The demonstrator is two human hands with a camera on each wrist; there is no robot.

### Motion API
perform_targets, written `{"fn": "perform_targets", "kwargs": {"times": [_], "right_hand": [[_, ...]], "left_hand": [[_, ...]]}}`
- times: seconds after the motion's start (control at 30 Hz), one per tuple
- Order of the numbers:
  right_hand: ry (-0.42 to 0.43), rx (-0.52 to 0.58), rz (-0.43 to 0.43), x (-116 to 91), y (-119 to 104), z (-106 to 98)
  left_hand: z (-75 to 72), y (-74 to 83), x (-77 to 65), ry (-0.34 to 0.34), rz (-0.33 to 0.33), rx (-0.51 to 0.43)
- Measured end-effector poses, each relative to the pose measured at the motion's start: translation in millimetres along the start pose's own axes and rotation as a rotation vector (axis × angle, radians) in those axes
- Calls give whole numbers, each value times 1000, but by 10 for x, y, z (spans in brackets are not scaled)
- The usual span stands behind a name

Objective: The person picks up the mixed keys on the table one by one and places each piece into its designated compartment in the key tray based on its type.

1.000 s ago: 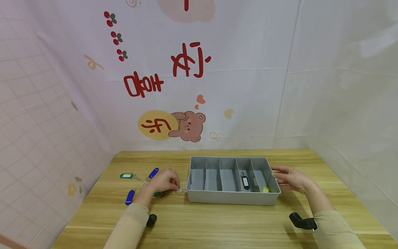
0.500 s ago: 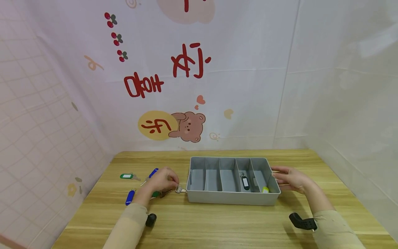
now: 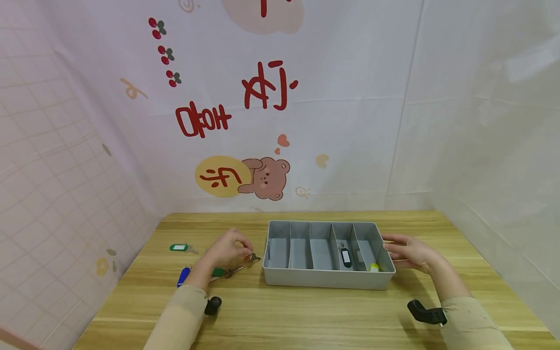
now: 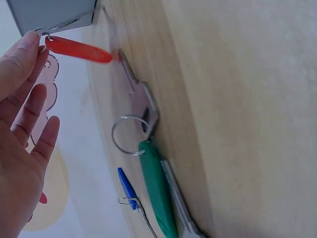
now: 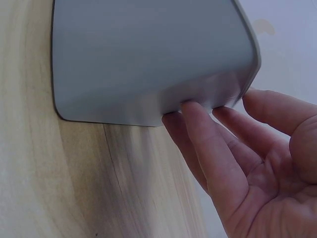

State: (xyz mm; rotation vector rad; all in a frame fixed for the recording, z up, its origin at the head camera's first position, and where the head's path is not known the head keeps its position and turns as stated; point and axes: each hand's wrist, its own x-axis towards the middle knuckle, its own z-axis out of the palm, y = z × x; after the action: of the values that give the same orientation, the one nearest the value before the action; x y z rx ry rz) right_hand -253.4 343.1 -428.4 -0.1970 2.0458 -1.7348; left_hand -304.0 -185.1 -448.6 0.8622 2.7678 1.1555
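Fingers and thumb of the left hand (image 3: 229, 247) are pinching a thin metal ring, from which an orange-red plastic oval key tag (image 4: 79, 50) and a grey metal key (image 3: 255, 258) are hanging; the other fingers are bending loosely apart. This set is hovering over the wooden table (image 3: 306, 316), just beside the left end of a long grey plastic five-compartment tray (image 3: 328, 278). Fingers of the right hand (image 3: 413, 252) are spreading slightly and touching the tray's right end wall.

As for progress, two tags are already lying in the tray: a black plastic tag with a white label (image 3: 346, 257) in the fourth compartment from the left, and a small yellow tag (image 3: 374, 267) at the near end of the fifth. Several are still lying outside, on the left: a green tag with a white label (image 3: 178, 247) on the far side, a blue plastic tag (image 3: 183, 276) nearer, and a dark green tag (image 4: 158, 188) beside loose-looking keys. The work seems to be standing well short of finished.

No legible writing or brand is appearing on tags or tray. Red characters (image 3: 264, 86) are running across the white backdrop (image 3: 350, 63); I am not reading them with confidence.
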Motion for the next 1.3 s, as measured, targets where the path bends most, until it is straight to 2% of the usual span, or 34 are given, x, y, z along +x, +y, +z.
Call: {"fn": "perform_targets", "kwargs": {"times": [0.2,0.7,0.87,1.03,1.3], "right_hand": [[-7,-1,-4,-3,-8,3],[-2,9,-8,-5,-5,10],[-1,15,-9,-3,0,7],[-4,16,-11,3,12,-4],[-11,12,-11,13,14,-15]], "left_hand": [[-39,22,24,29,76,0],[-163,91,0,150,18,-22],[-209,129,8,193,21,-30],[-241,193,22,211,6,-46],[-269,279,51,224,22,-50]]}}
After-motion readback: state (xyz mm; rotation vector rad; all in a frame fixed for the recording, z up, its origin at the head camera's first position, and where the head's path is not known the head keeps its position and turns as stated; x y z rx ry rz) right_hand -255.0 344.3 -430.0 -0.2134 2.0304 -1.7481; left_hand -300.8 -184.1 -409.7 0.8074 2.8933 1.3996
